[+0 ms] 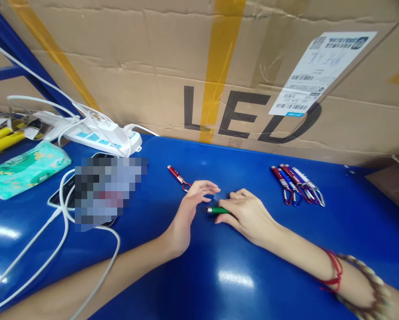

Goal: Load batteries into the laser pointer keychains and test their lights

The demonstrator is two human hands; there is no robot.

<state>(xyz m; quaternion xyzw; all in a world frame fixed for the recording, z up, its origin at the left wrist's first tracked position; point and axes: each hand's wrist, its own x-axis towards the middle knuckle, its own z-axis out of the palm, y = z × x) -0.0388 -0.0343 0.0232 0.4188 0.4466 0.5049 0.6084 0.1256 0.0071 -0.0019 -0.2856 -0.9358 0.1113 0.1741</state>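
My right hand [244,213] holds a small green keychain flashlight [217,210] between thumb and fingers, low over the blue table [193,284]. Its silver tip points left; the rest is hidden in the hand. My left hand [194,206] is beside that tip, fingers stretched out and holding nothing. Just behind the left hand lies a red keychain flashlight [177,174], its red carabiner clip partly covered by the hand. To the right, several more keychain flashlights [294,182] in red, blue and silvery purple lie side by side, clips toward me.
A large cardboard box [146,66] marked LED stands along the back. On the left are a white power strip [102,138], a green patterned packet [29,171], a phone [61,195] under a blurred patch, and yellow items [2,140]. A white cable [117,249] crosses my left forearm.
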